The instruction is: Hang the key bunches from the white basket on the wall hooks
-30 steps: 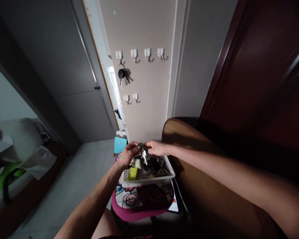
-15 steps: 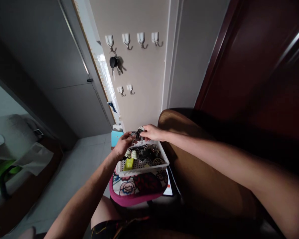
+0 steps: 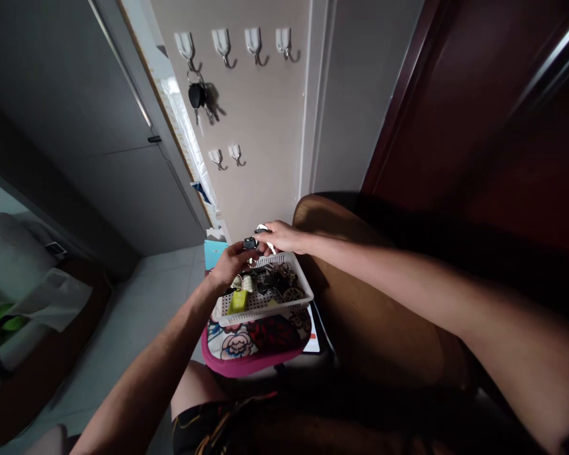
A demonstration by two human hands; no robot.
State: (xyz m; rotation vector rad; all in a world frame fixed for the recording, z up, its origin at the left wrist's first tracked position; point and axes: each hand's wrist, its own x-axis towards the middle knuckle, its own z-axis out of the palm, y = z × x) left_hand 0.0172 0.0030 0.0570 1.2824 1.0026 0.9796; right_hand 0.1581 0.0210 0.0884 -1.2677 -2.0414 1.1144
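Pinching dark-fobbed keys in a narrowly closed left hand and right hand, at two o'clock from the former, nine from the latter, toward twelve o'clock of the white basket, with long axis unclear.

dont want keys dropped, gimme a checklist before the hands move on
1. Left hand gripping the dark key fob: ok.
2. Right hand gripping: ok, fingers closed at the keys.
3. Both hands on one bunch: cannot tell, fingers hide it.
4. White basket supported: ok, on the flowered seat.
5. Basket contents separated: not ok, jumbled.
6. Hung keys on upper left hook: ok.
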